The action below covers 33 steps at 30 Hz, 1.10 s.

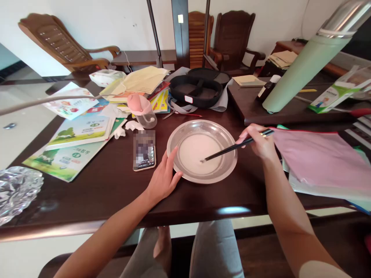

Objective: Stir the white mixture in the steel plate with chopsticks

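In metal basin [224, 166], chopsticks [227, 149], tips [206, 158] unclear, right hand [260, 142] covering part

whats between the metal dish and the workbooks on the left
In the head view, a phone lies between the dish and the workbooks, with crumpled tissues near its far end.

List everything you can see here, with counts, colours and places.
Bowl: one, silver, centre, whitish contents.
Chopsticks: seemingly two, black, tips in bowl.
Phone: one, dark-screened, left of bowl.
Cup: one, pink and clear, behind phone.
Tissues: few, white, behind phone.
Books: several, green and white, left.
Dish: one, clear, far left.
Papers: several, cream, back left.
Case: one, black, behind bowl.
Flask: one, green-silver, back right.
Bottle: one, dark, beside flask.
Package: one, green-white, right of flask.
Folder: one, pink, right.
Chairs: three, brown, background.
Table: one, brown, beneath.
Legs: two, grey-clothed, below table.
Left hand: one, on bowl's rim.
Right hand: one, around chopsticks.
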Motion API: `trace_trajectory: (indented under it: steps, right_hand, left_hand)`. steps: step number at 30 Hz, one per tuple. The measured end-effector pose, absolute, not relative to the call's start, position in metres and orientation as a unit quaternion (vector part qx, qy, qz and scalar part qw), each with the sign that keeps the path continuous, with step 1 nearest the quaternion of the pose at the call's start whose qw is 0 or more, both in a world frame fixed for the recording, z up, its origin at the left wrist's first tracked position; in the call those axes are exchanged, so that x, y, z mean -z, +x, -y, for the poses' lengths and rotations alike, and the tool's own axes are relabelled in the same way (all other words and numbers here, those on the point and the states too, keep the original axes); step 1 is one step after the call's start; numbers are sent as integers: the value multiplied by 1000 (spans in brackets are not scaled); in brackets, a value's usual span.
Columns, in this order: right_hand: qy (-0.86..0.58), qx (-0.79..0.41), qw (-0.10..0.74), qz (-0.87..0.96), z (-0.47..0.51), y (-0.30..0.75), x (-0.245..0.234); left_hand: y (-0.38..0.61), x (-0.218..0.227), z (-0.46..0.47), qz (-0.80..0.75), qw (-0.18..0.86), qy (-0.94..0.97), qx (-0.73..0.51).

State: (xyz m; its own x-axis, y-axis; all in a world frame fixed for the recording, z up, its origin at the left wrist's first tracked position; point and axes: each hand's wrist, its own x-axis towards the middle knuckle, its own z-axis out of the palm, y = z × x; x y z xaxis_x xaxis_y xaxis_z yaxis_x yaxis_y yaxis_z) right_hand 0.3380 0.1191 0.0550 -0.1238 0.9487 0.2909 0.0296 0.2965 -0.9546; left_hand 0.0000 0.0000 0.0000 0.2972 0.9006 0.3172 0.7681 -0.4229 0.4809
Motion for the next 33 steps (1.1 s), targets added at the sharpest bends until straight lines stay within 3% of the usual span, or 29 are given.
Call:
trace_trajectory:
  steps: [4, 11, 17, 24, 30, 33]
  right_hand:
    - [-401, -431, 472, 656, -116, 331, -55]
    - [-415, -403, 581, 572, -123, 345, -55]
    - [-402, -431, 454, 669, -115, 331, -58]
    - [-434, -391, 574, 574, -123, 345, -54]
    - [-395, -427, 483, 655, -118, 333, -53]
    - [-412, -390, 500, 655, -119, 333, -54]
  left_hand:
    - [0, 0, 0, -525, 119, 796, -277]
    - [0, 1, 0, -518, 115, 801, -277]
    - [0, 1, 0, -517, 113, 803, -272]
    - [0, 2, 0, -519, 115, 801, -274]
    - [0, -1, -1, -520, 113, 802, -270]
    - [0, -2, -1, -522, 110, 801, -271]
